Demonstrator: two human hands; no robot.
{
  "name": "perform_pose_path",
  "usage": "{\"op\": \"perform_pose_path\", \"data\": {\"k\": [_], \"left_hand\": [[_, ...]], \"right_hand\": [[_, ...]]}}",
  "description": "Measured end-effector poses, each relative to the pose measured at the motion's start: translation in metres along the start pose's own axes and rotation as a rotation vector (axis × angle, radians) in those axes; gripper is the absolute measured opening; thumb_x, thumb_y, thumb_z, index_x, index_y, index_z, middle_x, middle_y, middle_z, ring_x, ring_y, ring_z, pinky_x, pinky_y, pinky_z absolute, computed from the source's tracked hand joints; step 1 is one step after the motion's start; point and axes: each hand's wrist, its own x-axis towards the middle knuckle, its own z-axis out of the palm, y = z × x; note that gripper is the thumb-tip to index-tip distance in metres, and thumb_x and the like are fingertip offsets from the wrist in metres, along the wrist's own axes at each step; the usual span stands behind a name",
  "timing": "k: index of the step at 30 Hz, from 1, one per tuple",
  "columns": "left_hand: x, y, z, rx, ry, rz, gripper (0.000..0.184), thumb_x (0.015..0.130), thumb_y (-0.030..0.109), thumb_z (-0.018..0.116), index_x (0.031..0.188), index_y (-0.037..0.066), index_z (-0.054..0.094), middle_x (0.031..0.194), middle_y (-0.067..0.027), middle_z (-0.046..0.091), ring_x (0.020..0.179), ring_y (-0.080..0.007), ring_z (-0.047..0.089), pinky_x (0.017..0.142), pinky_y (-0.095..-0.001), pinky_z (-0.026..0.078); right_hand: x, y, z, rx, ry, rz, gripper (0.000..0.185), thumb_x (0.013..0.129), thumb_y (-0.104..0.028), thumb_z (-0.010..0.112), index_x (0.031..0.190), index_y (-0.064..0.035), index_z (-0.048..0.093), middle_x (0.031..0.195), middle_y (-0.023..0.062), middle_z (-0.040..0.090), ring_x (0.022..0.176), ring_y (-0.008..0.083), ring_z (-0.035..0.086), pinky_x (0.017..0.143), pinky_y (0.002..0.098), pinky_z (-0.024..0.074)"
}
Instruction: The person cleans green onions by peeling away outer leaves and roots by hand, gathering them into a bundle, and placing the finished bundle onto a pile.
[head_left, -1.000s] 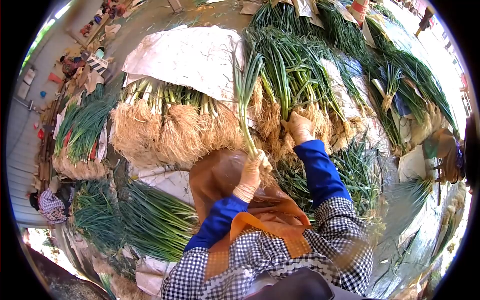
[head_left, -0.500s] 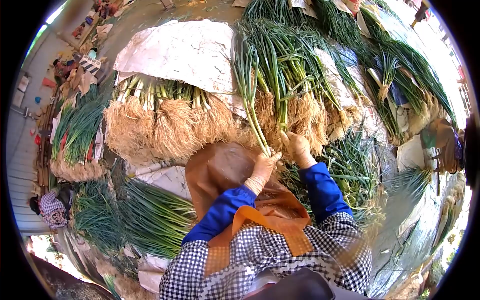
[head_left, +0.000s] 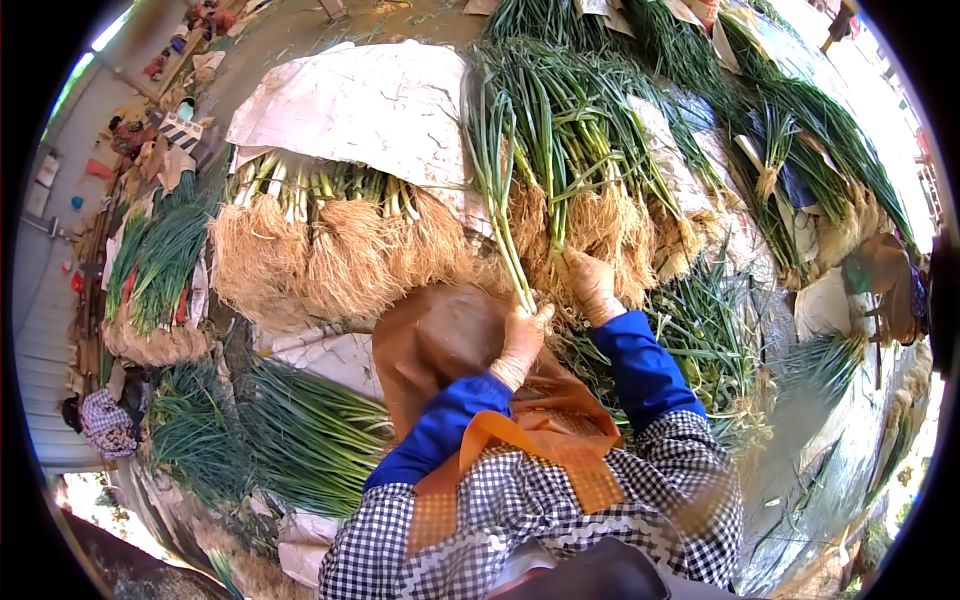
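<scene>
My left hand [head_left: 523,338] is closed round the root ends of a few green onions [head_left: 510,262], their green tops pointing away from me. Just to its right, my right hand [head_left: 588,280] grips the lower end of another green onion stalk [head_left: 559,220] at the front of a pile. The pile's shaggy tan roots [head_left: 612,230] hang beside and behind that hand. Its fingertips are partly hidden among the stalks. Below both hands lies a brown apron [head_left: 440,330] over my lap.
A white sheet [head_left: 350,100] covers the tops of bundled onions with bushy roots [head_left: 350,250] at left. More green onions [head_left: 310,425] lie at lower left, and loose leaves [head_left: 705,335] at right. Another person [head_left: 108,418] is at the far left.
My right hand has shifted slightly left and is now closed at the base of a stalk. My left hand, still holding its onions, has moved slightly left and toward me.
</scene>
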Motion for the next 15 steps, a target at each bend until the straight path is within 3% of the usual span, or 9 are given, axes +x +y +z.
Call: {"op": "perform_pose_path", "data": {"k": [1, 3, 5, 7, 8, 11, 13, 14, 15], "left_hand": [[0.002, -0.001, -0.005, 0.006, 0.005, 0.003, 0.015, 0.081, 0.004, 0.058, 0.094, 0.004, 0.051, 0.07, 0.0008, 0.053, 0.052, -0.0062, 0.047, 0.043, -0.0194, 0.037], [0.011, -0.009, -0.013, -0.175, -0.002, -0.062, 0.015, 0.083, 0.005, 0.057, 0.097, 0.003, 0.053, 0.068, 0.0007, 0.052, 0.052, -0.0057, 0.046, 0.043, -0.0193, 0.037], [0.016, -0.02, -0.024, -0.022, -0.014, -0.064, 0.02, 0.082, 0.01, 0.06, 0.102, 0.006, 0.058, 0.069, 0.0017, 0.055, 0.05, -0.0055, 0.044, 0.04, -0.0188, 0.033], [0.005, 0.007, -0.012, -0.301, -0.015, -0.237, 0.019, 0.082, 0.012, 0.061, 0.1, 0.007, 0.059, 0.068, 0.0033, 0.056, 0.046, -0.0057, 0.042, 0.038, -0.0184, 0.029], [0.003, 0.016, -0.01, -0.299, -0.023, -0.24, 0.019, 0.082, 0.012, 0.061, 0.1, 0.007, 0.059, 0.068, 0.0033, 0.056, 0.046, -0.0057, 0.042, 0.038, -0.0184, 0.029], [-0.002, 0.028, -0.013, -0.348, -0.138, -0.308, 0.017, 0.083, 0.012, 0.059, 0.1, 0.007, 0.058, 0.074, 0.0003, 0.06, 0.054, -0.0062, 0.05, 0.037, -0.0168, 0.032], [-0.004, 0.032, -0.014, -0.334, -0.251, -0.301, 0.021, 0.083, 0.012, 0.059, 0.104, 0.007, 0.058, 0.076, 0.0008, 0.06, 0.055, -0.0051, 0.05, 0.04, -0.0154, 0.031], [-0.006, 0.035, -0.014, -0.313, -0.253, -0.298, 0.022, 0.082, 0.011, 0.06, 0.103, 0.006, 0.059, 0.076, 0.002, 0.059, 0.055, -0.0049, 0.049, 0.041, -0.0164, 0.033], [-0.009, 0.037, -0.014, -0.306, -0.242, -0.292, 0.022, 0.082, 0.011, 0.06, 0.103, 0.006, 0.059, 0.076, 0.002, 0.059, 0.055, -0.0049, 0.049, 0.041, -0.0164, 0.033]], "right_hand": [[-0.006, -0.002, -0.007, -0.114, -0.004, -0.136, 0.021, 0.085, -0.028, 0.049, 0.072, -0.0125, 0.056, 0.059, 0.0045, 0.058, 0.052, 0.023, 0.059, 0.041, 0.0378, 0.0439], [-0.032, -0.006, -0.024, -0.282, -0.056, -0.431, 0.018, 0.084, -0.025, 0.051, 0.07, -0.0134, 0.055, 0.054, 0.0022, 0.054, 0.045, 0.0198, 0.055, 0.035, 0.0368, 0.0404], [-0.079, 0.001, -0.036, 0.147, -0.302, -0.811, 0.019, 0.084, -0.022, 0.049, 0.07, -0.0117, 0.054, 0.052, -0.0012, 0.051, 0.042, 0.019, 0.052, 0.038, 0.0355, 0.0423], [-0.115, 0.019, -0.05, 0.41, -0.464, -0.896, 0.018, 0.084, -0.022, 0.049, 0.077, -0.0097, 0.06, 0.068, 0.0041, 0.061, 0.056, 0.0182, 0.058, 0.048, 0.0339, 0.0472], [-0.097, 0.025, -0.046, 0.211, -1.153, -0.56, 0.024, 0.084, -0.027, 0.05, 0.091, -0.0091, 0.064, 0.096, 0.0113, 0.063, 0.079, 0.0199, 0.063, 0.062, 0.0342, 0.0505], [-0.054, 0.048, -0.051, -0.244, -0.896, -0.098, 0.035, 0.089, -0.03, 0.044, 0.106, -0.0028, 0.058, 0.096, 0.0155, 0.064, 0.087, 0.021, 0.063, 0.068, 0.0321, 0.0502], [-0.032, 0.056, -0.029, 0.773, -0.382, 0.143, 0.036, 0.09, -0.032, 0.047, 0.101, 0.0002, 0.057, 0.081, 0.0137, 0.063, 0.079, 0.0175, 0.062, 0.065, 0.0314, 0.0482], [-0.015, 0.016, -0.061, 0.87, -0.38, 0.201, 0.038, 0.09, -0.033, 0.049, 0.103, 0.0017, 0.056, 0.088, 0.0146, 0.062, 0.086, 0.0205, 0.06, 0.072, 0.0326, 0.0469], [0.001, 0.025, -0.009, 0.924, -0.302, 0.167, 0.042, 0.089, -0.034, 0.05, 0.109, 0.0028, 0.053, 0.095, 0.015, 0.061, 0.091, 0.024, 0.057, 0.076, 0.034, 0.0453]]}}
